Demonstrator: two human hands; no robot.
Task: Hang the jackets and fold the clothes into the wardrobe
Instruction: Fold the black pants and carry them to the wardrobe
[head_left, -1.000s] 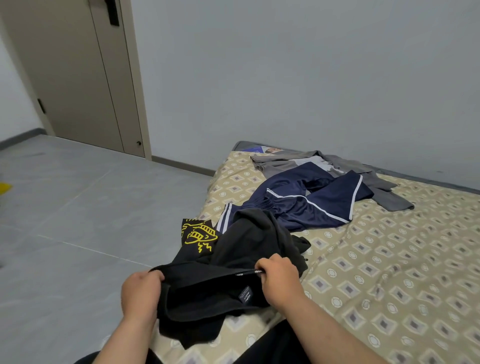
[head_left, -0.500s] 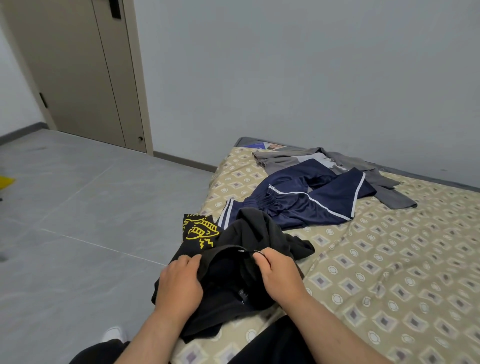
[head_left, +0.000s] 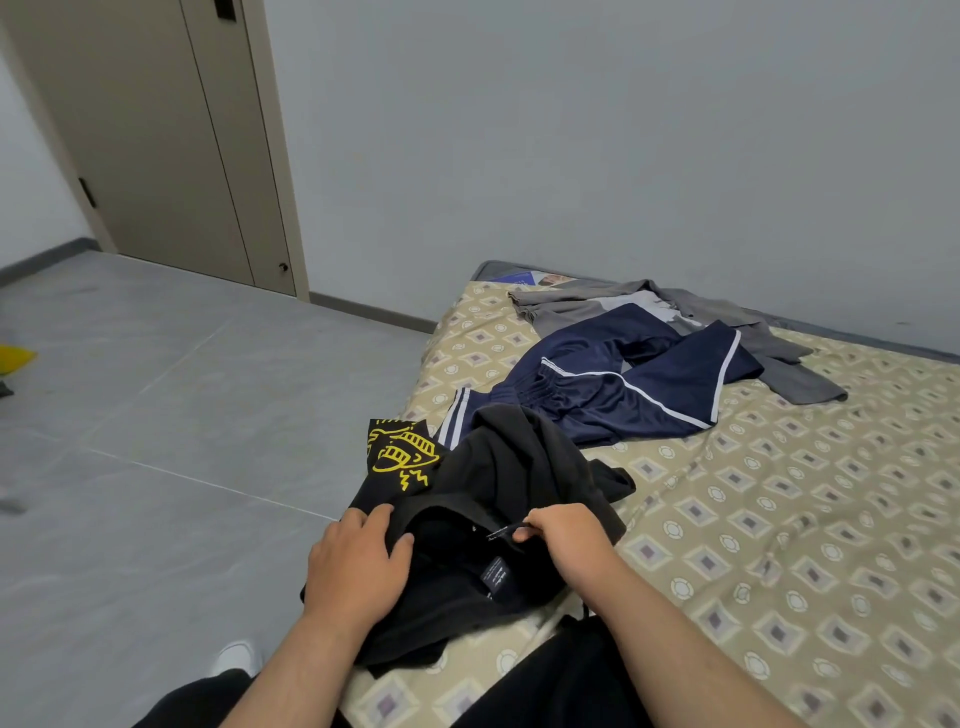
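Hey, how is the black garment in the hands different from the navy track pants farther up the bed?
The black garment is bunched at the near edge of the bed, gripped by the left hand and right hand; the navy track pants lie untouched farther up. The black garment looks matte and plain; the navy track pants are shinier, with white side stripes. Both are dark and not yet folded.

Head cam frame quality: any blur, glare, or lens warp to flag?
Head view: soft light, no glare or hard shadows; door leans from wide-angle warp; floor smeared at left edge; black sweatshirt folds sink into dark; left hand and right hand sharp.
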